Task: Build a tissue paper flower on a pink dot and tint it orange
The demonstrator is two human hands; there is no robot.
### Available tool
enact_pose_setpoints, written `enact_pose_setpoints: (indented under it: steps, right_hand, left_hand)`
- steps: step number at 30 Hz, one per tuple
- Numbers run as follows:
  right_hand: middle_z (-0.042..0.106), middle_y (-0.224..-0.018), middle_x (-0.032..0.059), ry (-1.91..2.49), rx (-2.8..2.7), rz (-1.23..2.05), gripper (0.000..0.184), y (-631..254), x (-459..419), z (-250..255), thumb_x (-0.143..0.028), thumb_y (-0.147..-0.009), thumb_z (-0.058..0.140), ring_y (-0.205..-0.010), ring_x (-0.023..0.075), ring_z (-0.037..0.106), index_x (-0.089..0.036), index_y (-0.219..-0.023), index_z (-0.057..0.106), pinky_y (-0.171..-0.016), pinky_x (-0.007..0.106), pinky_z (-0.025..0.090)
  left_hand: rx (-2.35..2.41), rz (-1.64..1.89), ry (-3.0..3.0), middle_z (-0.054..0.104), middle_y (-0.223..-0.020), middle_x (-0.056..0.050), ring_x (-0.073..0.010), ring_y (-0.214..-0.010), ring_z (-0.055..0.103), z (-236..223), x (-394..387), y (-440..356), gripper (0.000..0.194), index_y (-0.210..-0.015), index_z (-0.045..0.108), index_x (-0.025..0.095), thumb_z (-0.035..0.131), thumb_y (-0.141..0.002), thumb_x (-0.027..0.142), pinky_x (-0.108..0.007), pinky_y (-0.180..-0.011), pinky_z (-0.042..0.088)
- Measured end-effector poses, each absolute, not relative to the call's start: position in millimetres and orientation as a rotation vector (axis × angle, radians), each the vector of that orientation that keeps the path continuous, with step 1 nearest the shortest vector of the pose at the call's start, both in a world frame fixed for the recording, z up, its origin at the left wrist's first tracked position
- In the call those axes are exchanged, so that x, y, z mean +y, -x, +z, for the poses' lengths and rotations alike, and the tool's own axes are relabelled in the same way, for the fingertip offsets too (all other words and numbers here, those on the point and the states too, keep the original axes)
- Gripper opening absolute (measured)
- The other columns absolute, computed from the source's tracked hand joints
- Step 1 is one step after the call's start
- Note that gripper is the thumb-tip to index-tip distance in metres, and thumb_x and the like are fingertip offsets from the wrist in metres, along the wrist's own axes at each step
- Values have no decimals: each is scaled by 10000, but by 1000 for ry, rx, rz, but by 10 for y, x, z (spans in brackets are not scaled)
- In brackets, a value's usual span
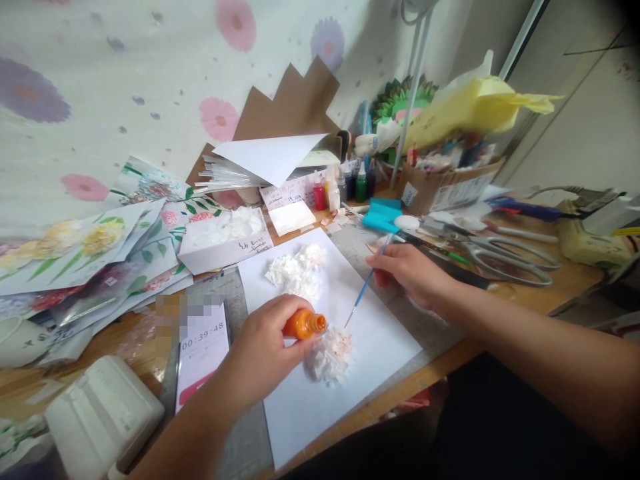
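My left hand (273,340) is closed around a small orange paint bottle (304,324), which lies tilted with its uncapped mouth toward the right. Between the fingers of my right hand (407,270) is a thin blue paintbrush (369,279). Its tip reaches down to the top of a white ruffled paper flower (333,360), where orange specks show; whether it touches I cannot tell. That flower sits near the front of a white sheet of paper (380,340), partly behind my left fingers. Farther back on the sheet lie more white ruffled flowers (300,270).
Left of the sheet are a phone (203,350) showing a timer, a white box (105,413) and painted flower cards (100,247). Behind stand a box of white pieces (225,233) and paint bottles (361,183). Scissors (515,257) and a cardboard box (450,187) are at right.
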State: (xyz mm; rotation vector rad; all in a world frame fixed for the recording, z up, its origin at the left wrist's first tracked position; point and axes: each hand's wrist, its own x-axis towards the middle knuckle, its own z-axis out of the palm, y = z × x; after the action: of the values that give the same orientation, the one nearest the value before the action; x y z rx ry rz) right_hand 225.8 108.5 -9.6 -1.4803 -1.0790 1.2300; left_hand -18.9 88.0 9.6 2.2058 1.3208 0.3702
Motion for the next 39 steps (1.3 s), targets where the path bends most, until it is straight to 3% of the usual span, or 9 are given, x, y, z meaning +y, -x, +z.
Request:
enact_pose_setpoints:
  steps: [9, 12, 15, 19, 25, 39]
  right_hand:
    - [564, -409, 14, 1418, -1026, 1224, 292, -2316, 1106, -168, -322, -648, 705, -380, 87, 442, -156, -459, 555, -439, 251, 305]
    - [554, -445, 2, 1309, -977, 1115, 272, -2336, 1008, -33, -351, -652, 707, -426, 97, 477, -165, -505, 574, -459, 249, 353]
    - [597, -607, -16, 1110, -942, 957, 186, -2362, 810, 174, -378, -678, 691, -561, 108, 557, -210, -642, 621, -567, 249, 442]
    - [650, -726, 18, 940, -1240, 720, 57, -2367, 552, 331, -282, -753, 665, -717, 148, 613, -232, -724, 666, -634, 256, 490]
    - [668, -719, 4, 975, -1635, 509, 39, -2323, 514, 317, -217, -806, 610, -767, 161, 647, -247, -802, 634, -646, 254, 507]
    - [692, -743, 21, 752, -2099, 247, 247, -2265, 371, 594, -75, -764, 579, -731, 187, 648, -224, -958, 614, -801, 359, 512]
  left_hand:
    - [1317, 380, -2187, 585, -829, 37, -134, -751, 528, 108, 875, 177, 132, -870, 539, 241, 592, -764, 298, -256, -663, 393]
    - [1306, 417, -2171, 591, -822, 25, -138, -754, 533, 112, 866, 163, 122, -837, 553, 222, 612, -736, 255, -257, -678, 392]
    - [1305, 437, -2135, 594, -825, 20, -140, -749, 531, 105, 862, 157, 125, -821, 565, 217, 626, -716, 243, -253, -665, 387]
    - [1336, 465, -2133, 589, -822, 18, -142, -741, 525, 88, 852, 163, 123, -823, 572, 217, 624, -720, 260, -254, -652, 379]
    - [1317, 422, -2163, 587, -844, 22, -147, -760, 523, 67, 858, 171, 155, -825, 559, 223, 645, -721, 298, -256, -653, 372]
    - [1306, 424, -2208, 599, -857, 16, -154, -780, 539, 59, 876, 169, 160, -847, 568, 228, 642, -732, 310, -264, -668, 391]
